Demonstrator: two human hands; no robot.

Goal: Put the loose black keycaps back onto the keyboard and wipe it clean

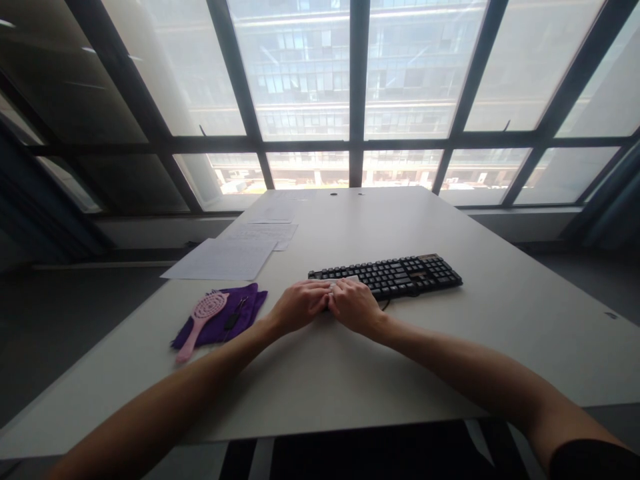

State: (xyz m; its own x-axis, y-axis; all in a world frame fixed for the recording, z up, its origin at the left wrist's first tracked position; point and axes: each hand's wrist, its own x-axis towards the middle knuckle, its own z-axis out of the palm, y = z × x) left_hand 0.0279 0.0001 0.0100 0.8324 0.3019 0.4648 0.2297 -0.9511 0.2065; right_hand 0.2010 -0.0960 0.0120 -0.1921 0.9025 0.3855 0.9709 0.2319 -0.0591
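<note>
My left hand (299, 305) and my right hand (355, 307) meet at the left end of a black keyboard (405, 275). Between and under their bent fingers is a thin white wipe or tissue (354, 279), with one edge sticking out over the keys. Both hands are closed on it, the fingertips close together. My hands cover the keyboard's lower left corner. A dark cable (386, 305) shows at the keyboard's near edge, beside my right wrist.
Left of my forearm, a pink hairbrush (210, 307) and a small black object with a cord (232, 321) lie on a folded purple cloth (250, 319). Sheets of paper (225, 259) spread along the left edge of the white table (450, 347). Large windows (305, 73) stand beyond.
</note>
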